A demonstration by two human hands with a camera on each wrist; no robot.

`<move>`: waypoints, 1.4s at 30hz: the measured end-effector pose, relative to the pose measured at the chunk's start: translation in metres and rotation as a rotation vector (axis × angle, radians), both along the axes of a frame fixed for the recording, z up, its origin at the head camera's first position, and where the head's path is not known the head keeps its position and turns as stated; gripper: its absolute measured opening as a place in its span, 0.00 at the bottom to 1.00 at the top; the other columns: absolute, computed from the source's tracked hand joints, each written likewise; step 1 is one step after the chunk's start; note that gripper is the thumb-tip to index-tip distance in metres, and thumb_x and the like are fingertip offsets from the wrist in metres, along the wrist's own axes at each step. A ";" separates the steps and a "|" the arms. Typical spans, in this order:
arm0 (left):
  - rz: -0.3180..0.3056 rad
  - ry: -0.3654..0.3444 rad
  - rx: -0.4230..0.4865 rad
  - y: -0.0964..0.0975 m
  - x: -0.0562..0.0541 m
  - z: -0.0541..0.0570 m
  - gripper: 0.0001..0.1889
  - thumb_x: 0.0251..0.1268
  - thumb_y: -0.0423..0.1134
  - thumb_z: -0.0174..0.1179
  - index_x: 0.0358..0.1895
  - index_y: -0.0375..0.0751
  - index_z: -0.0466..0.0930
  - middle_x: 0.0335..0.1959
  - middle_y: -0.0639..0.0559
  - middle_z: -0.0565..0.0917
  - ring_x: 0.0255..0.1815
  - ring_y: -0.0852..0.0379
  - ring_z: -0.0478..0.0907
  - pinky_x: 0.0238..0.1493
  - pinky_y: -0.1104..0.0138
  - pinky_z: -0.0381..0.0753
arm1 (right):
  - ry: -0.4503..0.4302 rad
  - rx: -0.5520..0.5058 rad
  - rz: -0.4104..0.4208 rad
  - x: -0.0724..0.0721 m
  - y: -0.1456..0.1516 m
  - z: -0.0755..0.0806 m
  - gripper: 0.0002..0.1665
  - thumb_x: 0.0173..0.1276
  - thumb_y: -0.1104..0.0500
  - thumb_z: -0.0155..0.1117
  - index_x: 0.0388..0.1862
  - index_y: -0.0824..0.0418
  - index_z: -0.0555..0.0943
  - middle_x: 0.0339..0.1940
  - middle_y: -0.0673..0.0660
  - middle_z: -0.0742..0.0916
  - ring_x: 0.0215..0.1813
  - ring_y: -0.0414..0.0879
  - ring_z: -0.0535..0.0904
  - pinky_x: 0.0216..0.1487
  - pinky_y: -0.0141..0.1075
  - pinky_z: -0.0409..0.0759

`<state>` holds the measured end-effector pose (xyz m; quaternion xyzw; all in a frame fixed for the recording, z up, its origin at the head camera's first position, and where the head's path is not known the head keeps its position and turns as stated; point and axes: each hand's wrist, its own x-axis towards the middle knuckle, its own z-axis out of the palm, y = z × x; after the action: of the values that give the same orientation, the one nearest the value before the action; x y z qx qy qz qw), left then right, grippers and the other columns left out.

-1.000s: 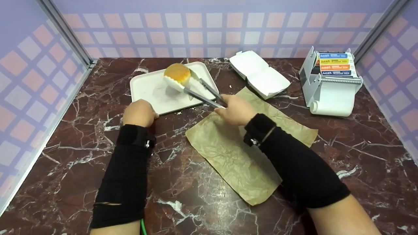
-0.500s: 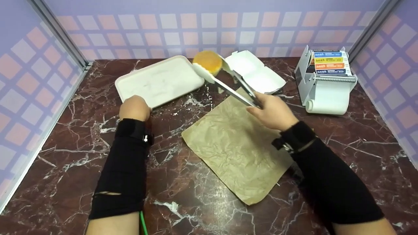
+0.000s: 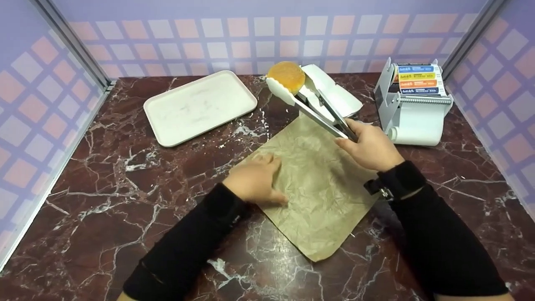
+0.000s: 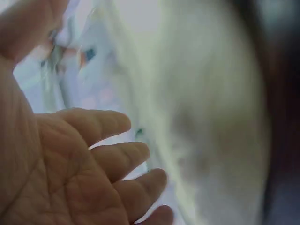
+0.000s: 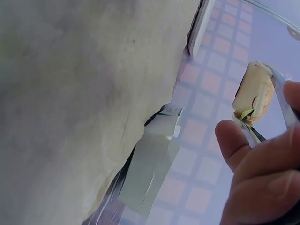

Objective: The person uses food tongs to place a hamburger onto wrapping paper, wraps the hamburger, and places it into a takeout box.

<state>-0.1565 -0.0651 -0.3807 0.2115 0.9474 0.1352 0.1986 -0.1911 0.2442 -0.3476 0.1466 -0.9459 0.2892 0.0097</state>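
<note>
My right hand [image 3: 370, 144] grips a pair of metal tongs [image 3: 319, 119] with pale tips. Between those tips, raised near the back, is a burger [image 3: 287, 76] with a golden bun top. A bit of green leaf shows at the side of the burger [image 5: 253, 91] in the right wrist view. My left hand [image 3: 255, 177] is over the left edge of a creased brown paper sheet [image 3: 313, 209], thumb spread from the fingers. In the left wrist view the fingers [image 4: 122, 157] are loosely extended and hold nothing. The paper is blurred there.
A white tray [image 3: 200, 108] lies at the back left, with white crumbs beside it. Behind the tongs is an unfolded white takeaway box [image 3: 340, 98]. A dispenser with a white roll [image 3: 418, 121] and colourful boxes stands at the right. Tiled walls enclose the marble table.
The tongs have lifted the burger off the tray and carried it right, to beside the white box. My left hand has left the tray, which shifted slightly left, and moved to the brown paper.
</note>
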 end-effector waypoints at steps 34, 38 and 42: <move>0.146 -0.093 -0.036 -0.038 -0.073 -0.001 0.62 0.46 0.61 0.82 0.84 0.46 0.58 0.87 0.42 0.55 0.86 0.40 0.55 0.84 0.44 0.59 | -0.302 0.210 0.256 -0.011 0.066 0.007 0.37 0.68 0.51 0.74 0.76 0.52 0.77 0.33 0.50 0.87 0.25 0.40 0.73 0.31 0.36 0.76; 0.170 -0.082 -0.003 -0.040 -0.071 -0.001 0.62 0.44 0.60 0.82 0.83 0.46 0.60 0.86 0.43 0.57 0.85 0.41 0.57 0.84 0.44 0.59 | -0.341 0.187 0.248 -0.011 0.067 0.009 0.37 0.67 0.52 0.75 0.75 0.52 0.78 0.33 0.50 0.87 0.22 0.39 0.70 0.25 0.35 0.74; 0.174 -0.072 0.012 -0.040 -0.071 -0.002 0.61 0.43 0.61 0.82 0.83 0.47 0.60 0.86 0.44 0.57 0.86 0.41 0.57 0.84 0.44 0.59 | -0.353 0.198 0.238 -0.010 0.069 0.011 0.38 0.66 0.50 0.76 0.75 0.52 0.78 0.37 0.50 0.88 0.28 0.42 0.74 0.31 0.35 0.76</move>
<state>-0.2272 -0.1048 -0.3826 0.1246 0.9536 0.1652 0.2188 -0.2006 0.3129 -0.3363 0.2045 -0.9328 0.2152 -0.2043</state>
